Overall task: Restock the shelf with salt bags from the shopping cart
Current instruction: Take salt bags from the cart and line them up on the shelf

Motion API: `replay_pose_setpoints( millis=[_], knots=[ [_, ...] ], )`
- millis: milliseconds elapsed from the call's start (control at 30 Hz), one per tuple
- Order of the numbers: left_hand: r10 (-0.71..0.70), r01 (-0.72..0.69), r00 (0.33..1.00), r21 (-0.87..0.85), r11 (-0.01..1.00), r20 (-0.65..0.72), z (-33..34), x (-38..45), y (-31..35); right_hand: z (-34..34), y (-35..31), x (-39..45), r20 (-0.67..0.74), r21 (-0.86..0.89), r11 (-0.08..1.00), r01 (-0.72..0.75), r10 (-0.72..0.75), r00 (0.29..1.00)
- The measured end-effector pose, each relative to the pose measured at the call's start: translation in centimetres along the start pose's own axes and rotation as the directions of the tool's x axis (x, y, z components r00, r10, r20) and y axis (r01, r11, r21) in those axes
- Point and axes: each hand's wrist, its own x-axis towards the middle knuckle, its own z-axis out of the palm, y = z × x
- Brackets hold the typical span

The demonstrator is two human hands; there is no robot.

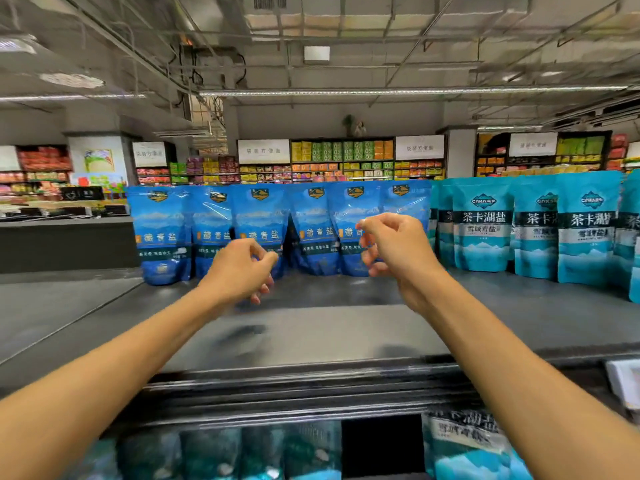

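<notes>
Two rows of salt bags stand on the dark top shelf (311,327): a teal row (585,230) to the right and a blue row (263,230) in the middle, all upright and leaning lightly on their neighbours. More teal bags (464,445) sit on the shelf below, blurred. The shopping cart is not in view.

Both bare arms reach toward the blue row. The left hand (239,268) hangs just in front of a blue bag with its fingers loosely curled and nothing in them. The right hand (394,244) is likewise loosely curled before the fifth blue bag (349,216); motion blur makes it hard to say whether its fingertips touch the film, but it appears to hold nothing.

The pouches look like glossy, soft plastic with a dense, shifting fill, so they are probably heavy for their size and slippery. A grip across the upper body, or pinching the flat sealed top, would likely serve best; squeezing the belly may make one slump and topple its neighbours.
</notes>
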Motion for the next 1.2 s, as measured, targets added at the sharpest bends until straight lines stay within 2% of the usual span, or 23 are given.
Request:
replay_pose_setpoints(
  millis=[133,267,367,433,533,633,700,867,1033,1200],
  knots=[
    [0.011,-0.024,0.991,-0.1,0.995,-0.13,-5.3,-5.3,-1.3,5.0,-0.9,-6.1,0.128,0.195,0.981,-0.006,-0.019,0.992],
    [-0.033,-0.038,0.956,-0.237,0.971,-0.291,-10.6,-12.6,-3.1,10.3,-0.3,-12.4,0.326,0.34,0.94,-0.014,-0.104,0.94],
    [-0.046,-0.047,0.899,-0.199,0.979,-0.436,-14.2,-19.0,-5.7,14.3,1.4,-16.6,0.455,0.394,0.917,-0.055,-0.143,0.879],
    [-0.089,0.006,0.856,-0.162,0.987,-0.509,-16.1,-23.1,-8.0,17.1,2.7,-19.3,0.525,0.404,0.91,-0.098,-0.143,0.839],
    [-0.204,0.16,0.78,-0.126,0.979,-0.592,-18.9,-29.3,-11.5,21.5,4.7,-23.5,0.647,0.388,0.904,-0.181,-0.127,0.752],
    [-0.344,0.344,0.681,-0.132,0.93,-0.646,-21.4,-35.9,-14.9,25.5,7.1,-27.8,0.75,0.322,0.912,-0.254,-0.082,0.657],
    [-0.433,0.446,0.585,-0.174,0.878,-0.685,-23.1,-40.8,-17.0,28.5,9.0,-31.3,0.823,0.249,0.913,-0.324,-0.023,0.568],
    [-0.602,0.604,0.356,-0.316,0.732,-0.714,-25.9,-51.7,-22.2,35.7,14.2,-41.3,0.931,0.003,0.902,-0.432,0.155,0.33],
    [-0.708,0.678,0.163,-0.443,0.586,-0.687,-27.6,-61.5,-28.3,42.5,18.7,-50.8,0.942,-0.243,0.898,-0.365,0.308,0.13],
    [-0.825,0.771,0.036,-0.51,0.382,-0.564,-26.6,-69.2,-36.8,47.6,24.1,-57.9,0.88,-0.459,0.859,-0.227,0.475,0.016]
  ],
)
